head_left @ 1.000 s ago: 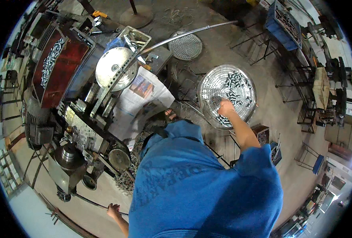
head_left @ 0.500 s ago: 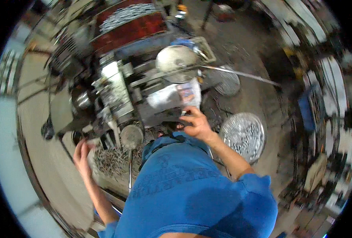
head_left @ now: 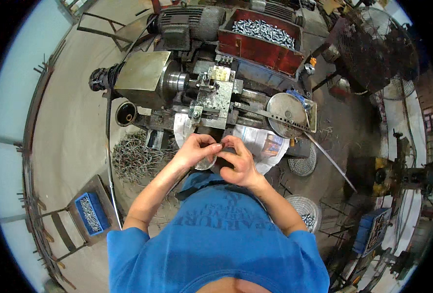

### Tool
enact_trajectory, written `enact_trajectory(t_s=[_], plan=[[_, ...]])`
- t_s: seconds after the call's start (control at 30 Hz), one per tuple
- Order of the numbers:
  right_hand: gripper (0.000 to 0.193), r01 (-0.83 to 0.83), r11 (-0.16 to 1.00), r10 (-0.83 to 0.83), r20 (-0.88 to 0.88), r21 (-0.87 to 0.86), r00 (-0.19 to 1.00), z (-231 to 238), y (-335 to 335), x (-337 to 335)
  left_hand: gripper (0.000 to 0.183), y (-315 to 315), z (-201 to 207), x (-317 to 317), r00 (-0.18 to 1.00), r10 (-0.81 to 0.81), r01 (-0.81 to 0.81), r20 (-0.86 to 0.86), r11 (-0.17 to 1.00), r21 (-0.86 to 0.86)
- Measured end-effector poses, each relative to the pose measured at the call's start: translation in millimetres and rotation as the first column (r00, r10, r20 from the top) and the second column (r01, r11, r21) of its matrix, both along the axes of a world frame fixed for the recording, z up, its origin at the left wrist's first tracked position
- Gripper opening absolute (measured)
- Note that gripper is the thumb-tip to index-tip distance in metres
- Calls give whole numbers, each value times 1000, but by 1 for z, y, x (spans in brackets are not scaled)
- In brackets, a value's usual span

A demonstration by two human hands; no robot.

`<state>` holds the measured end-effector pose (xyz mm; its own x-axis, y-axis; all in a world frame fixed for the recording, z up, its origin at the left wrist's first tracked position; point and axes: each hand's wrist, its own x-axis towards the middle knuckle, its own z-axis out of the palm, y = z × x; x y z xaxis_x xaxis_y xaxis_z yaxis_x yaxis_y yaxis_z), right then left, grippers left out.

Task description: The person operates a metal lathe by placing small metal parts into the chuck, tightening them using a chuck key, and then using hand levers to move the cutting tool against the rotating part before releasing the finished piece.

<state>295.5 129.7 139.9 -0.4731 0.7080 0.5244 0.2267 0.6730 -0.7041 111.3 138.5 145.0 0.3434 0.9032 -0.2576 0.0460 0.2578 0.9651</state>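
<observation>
In front of the small lathe [head_left: 216, 105], my two hands meet above my waist. My left hand [head_left: 196, 151] has its thumb and fingers pinched together. My right hand [head_left: 240, 165] touches it, its fingertips closed at the same spot. Whatever sits between the fingertips is too small or hidden to make out. Just beyond my hands stands the lathe's tool slide, with the shiny metal chuck [head_left: 176, 81] to its left. Sheets of newspaper [head_left: 270, 141] lie to the right of my hands, and a pale round plate [head_left: 197, 162] shows partly beneath them.
A red bin [head_left: 250, 50] of small metal parts stands behind the lathe; a blue bin [head_left: 99, 207] of parts sits at left. Curly metal shavings [head_left: 138, 156] lie heaped below the lathe. A round metal disc [head_left: 281, 110], long rod [head_left: 331, 162] and woven basket [head_left: 304, 204] are at right.
My left hand, earlier apart at the left with fingers spread, has come in to meet my right hand. The head view has turned, so the lathe now appears farther right and less blurred.
</observation>
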Motion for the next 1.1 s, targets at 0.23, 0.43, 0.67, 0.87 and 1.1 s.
enact_trajectory(t_s=[0.23, 0.43, 0.67, 0.87, 1.1], plan=[[31, -174, 981, 144, 261, 92, 954, 12, 14, -7, 25, 11, 10, -24, 972, -182, 183, -145, 983, -7], [37, -253, 956, 183, 366, 151, 912, 28, 42, -31, 21, 14, 6, -53, 998, -61, 63, -23, 995, 72], [30, -92, 970, -92, 693, 224, 715, 13, 150, -107, 26, -28, 18, -163, 855, 447, -395, -262, 890, 228], [23, -35, 977, -150, 793, 210, 591, -38, 208, -150, 25, -105, -11, -259, 546, 740, -684, -393, 665, 300], [24, -86, 981, -72, 740, 173, 669, -37, 211, -151, 32, -168, -57, -305, 110, 498, -557, -860, 748, 361]])
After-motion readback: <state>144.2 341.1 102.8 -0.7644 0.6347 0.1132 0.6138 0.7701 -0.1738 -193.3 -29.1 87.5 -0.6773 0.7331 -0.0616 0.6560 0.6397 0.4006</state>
